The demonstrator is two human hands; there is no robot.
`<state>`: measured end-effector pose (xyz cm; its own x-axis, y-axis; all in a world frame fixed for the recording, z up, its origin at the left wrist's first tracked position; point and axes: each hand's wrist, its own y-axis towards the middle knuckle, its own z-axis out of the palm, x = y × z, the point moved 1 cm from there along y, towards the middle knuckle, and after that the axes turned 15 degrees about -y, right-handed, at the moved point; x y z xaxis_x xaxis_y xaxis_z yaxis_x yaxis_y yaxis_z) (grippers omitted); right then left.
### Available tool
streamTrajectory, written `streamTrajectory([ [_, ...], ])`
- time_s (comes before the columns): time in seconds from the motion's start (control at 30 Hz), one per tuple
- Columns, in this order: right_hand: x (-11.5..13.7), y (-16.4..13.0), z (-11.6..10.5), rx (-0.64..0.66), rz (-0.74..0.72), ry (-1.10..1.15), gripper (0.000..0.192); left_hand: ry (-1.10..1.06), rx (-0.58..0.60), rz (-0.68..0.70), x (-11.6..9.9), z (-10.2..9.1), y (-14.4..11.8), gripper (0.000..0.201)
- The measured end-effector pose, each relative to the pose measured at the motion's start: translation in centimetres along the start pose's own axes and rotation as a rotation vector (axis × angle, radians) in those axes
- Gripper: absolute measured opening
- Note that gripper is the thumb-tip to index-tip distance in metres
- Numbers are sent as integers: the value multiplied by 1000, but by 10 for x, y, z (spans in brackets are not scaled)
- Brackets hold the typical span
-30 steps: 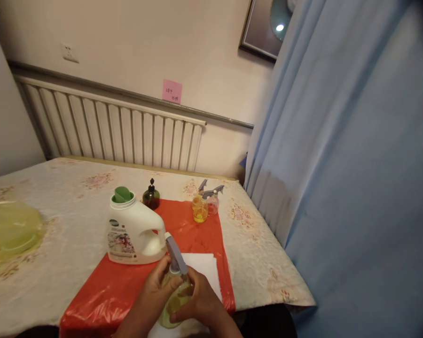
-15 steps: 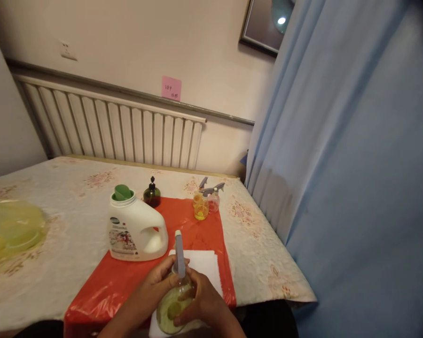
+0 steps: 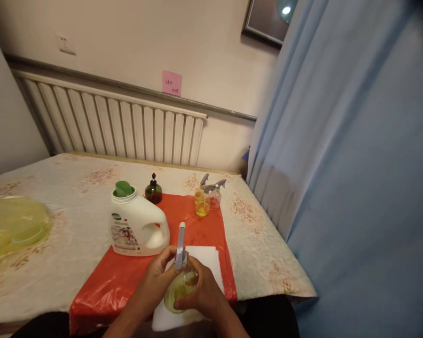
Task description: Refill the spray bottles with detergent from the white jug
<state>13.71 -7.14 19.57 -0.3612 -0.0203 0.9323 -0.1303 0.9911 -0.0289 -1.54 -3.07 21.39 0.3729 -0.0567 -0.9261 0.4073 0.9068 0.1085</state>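
Both my hands hold a small round clear spray bottle (image 3: 178, 291) with yellowish-green liquid and a grey trigger head (image 3: 180, 239). My left hand (image 3: 158, 277) grips the neck just under the trigger head. My right hand (image 3: 204, 293) wraps the bottle's body from the right. The bottle is over a white folded cloth (image 3: 207, 263) lying on a red plastic sheet (image 3: 120, 281). A white detergent jug (image 3: 137, 225) with a green cap stands just behind my hands.
A dark green pump bottle (image 3: 152, 190) and two small spray bottles (image 3: 207, 199), yellow and pink, stand at the red sheet's far edge. A yellow plastic bag (image 3: 14, 225) lies at the left. A radiator (image 3: 109, 122) runs behind the table; a blue curtain (image 3: 338, 164) hangs at right.
The bottle's grey trigger head has turned from pointing up-left to straight away from me, and the bottle with both hands has shifted slightly up. The camera tilted a little.
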Motion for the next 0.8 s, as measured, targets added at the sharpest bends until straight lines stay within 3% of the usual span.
streamTrajectory([
  [0.3,-8,0,-2,51,24,53,104,20,81,-112,6,-9,-2,33],
  [0.47,-3,-1,-3,43,46,32,92,1,55,-91,7,-6,1,36],
  [0.67,-8,0,-3,-27,73,-64,93,2,-94,-4,8,-2,7,37],
  [0.8,-8,0,-4,-6,14,-44,87,-3,-47,-42,7,-2,7,31],
])
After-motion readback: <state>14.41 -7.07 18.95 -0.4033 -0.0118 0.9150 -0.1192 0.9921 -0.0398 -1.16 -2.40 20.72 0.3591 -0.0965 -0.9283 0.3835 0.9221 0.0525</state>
